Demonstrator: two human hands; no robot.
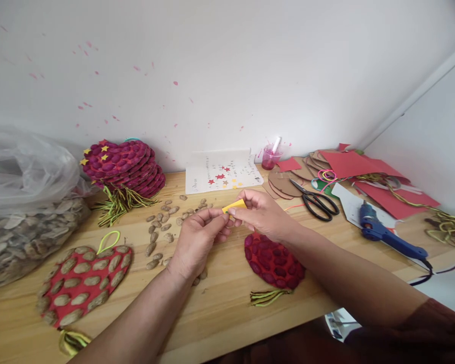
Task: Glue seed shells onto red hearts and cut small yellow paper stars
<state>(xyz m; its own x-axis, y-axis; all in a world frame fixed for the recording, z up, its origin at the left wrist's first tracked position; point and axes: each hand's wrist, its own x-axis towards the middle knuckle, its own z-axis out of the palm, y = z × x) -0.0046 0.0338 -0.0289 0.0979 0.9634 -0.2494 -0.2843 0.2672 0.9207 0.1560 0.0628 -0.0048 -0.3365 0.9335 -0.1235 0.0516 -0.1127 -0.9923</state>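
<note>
Over the middle of the wooden table, my left hand (200, 232) and my right hand (261, 213) pinch a small yellow piece of paper or foam (235, 205) between thumbs and fingers. Part of it is hidden by the fingertips. Below my right forearm lies a red heart covered in purple-painted peanuts (275, 260), with a yellow-green tassel. Loose peanuts (153, 236) are scattered beside and behind my left hand. Farther left rests a red heart with unpainted peanuts (86, 282), a neon loop at its top and a tassel at its point.
At the left stand a plastic bag of peanuts (26, 237) and a stack of purple hearts (125, 164). Behind my hands lies a white sheet with stars (197, 174). Right are a cup (269, 161), scissors (318, 203), red sheets (364, 167) and a blue glue gun (390, 240) with a cord.
</note>
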